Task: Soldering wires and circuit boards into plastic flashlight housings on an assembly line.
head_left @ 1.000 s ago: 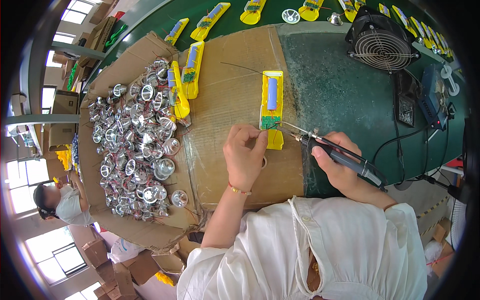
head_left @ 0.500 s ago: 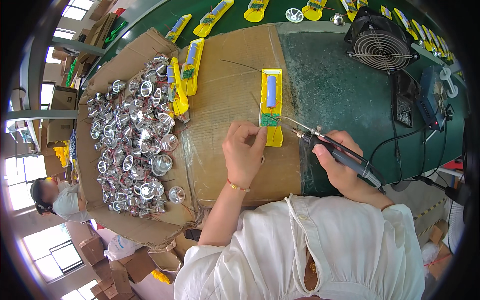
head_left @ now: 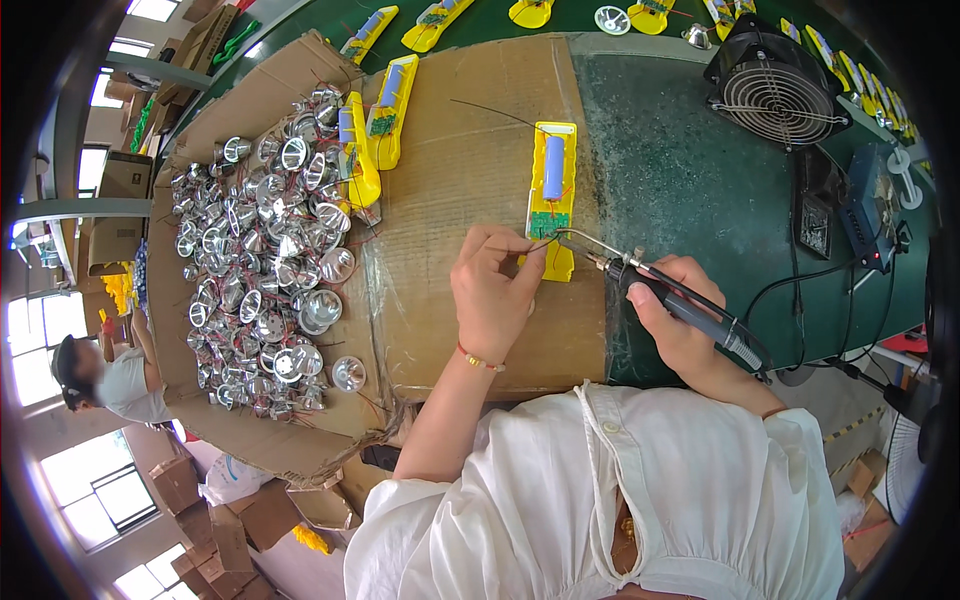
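A yellow plastic housing [head_left: 559,268] lies on cardboard in front of me. It holds a purple cylindrical battery [head_left: 553,170] and a small green circuit board [head_left: 549,220]. My left hand [head_left: 495,290] pinches a thin wire [head_left: 541,243] between thumb and fingertips at the board's lower edge. My right hand [head_left: 668,325] is wrapped around a dark-handled soldering iron [head_left: 692,322] with a thin metal tube along its side. The tip of that tube and the iron reach the board close to my left fingertips; whether they touch it is too small to tell.
A cardboard box [head_left: 225,440] full of silver reflector cups [head_left: 270,270] stands at left, with two more yellow housings [head_left: 393,115] by its edge. A black fan [head_left: 778,95], a blue soldering station [head_left: 868,205] and a black tray [head_left: 812,232] stand at right. Another person [head_left: 115,375] is far left.
My left hand has moved slightly right and now brings a wire to the board beside the iron's tip. The whole view has shifted a little; my right hand keeps its grip.
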Tool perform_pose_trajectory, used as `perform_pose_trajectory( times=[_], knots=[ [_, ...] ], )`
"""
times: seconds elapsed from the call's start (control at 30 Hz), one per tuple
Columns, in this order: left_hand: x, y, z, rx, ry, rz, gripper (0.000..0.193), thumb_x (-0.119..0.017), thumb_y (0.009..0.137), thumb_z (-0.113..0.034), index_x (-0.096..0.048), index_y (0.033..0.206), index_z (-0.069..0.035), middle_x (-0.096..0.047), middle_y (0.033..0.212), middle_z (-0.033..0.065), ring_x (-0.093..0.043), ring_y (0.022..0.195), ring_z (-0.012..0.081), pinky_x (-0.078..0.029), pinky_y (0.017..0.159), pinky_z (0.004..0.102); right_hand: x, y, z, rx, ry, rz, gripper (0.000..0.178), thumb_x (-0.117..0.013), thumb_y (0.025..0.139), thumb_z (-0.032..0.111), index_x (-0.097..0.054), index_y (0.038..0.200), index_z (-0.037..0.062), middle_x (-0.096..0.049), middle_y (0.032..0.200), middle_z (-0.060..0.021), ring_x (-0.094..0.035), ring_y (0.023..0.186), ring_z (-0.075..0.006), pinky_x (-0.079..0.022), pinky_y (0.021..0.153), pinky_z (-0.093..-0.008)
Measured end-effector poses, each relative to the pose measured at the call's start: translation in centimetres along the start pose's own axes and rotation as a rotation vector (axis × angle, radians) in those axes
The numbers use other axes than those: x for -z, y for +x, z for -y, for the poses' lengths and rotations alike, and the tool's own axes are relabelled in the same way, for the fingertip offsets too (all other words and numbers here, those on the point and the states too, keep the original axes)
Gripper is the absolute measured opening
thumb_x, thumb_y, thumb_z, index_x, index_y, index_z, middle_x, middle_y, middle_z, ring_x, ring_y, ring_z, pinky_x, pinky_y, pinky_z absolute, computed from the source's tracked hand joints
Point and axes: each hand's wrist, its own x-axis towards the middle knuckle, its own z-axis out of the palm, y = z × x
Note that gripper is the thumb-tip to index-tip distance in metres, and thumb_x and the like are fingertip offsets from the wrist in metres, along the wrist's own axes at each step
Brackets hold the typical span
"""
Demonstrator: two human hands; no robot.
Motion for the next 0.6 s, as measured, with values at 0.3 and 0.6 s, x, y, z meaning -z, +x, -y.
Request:
perform_pose_trajectory(
  times=[0.3,0.6],
  knots=[
    [0.8,-0.9,0.3,0.009,-0.03,0.027,0.016,-0.068,0.071,-0.003,-0.059,0.084,0.001,-0.058,0.083,0.0087,-0.06,0.071,0.0159,-0.049,0.06,0.0245,-0.1,0.1,-0.5,0.07,-0.003,-0.003,0.017,-0.063,0.08,0.009,-0.053,0.086,-0.0022,-0.059,0.072,-0.008,-0.054,0.062,-0.01,-0.043,0.056,-0.0232],
    [2.7,-1.2,0.4,0.101,-0.008,-0.067,0.023,-0.066,0.073,-0.003,-0.054,0.092,0.0,-0.06,0.083,0.0094,-0.06,0.074,0.0159,-0.049,0.069,0.0272,0.5,-0.2,-0.3,0.113,0.05,-0.064,0.015,-0.062,0.08,0.007,-0.053,0.087,-0.0022,-0.06,0.073,-0.0084,-0.054,0.063,-0.0106,-0.043,0.056,-0.0233]
  ],
)
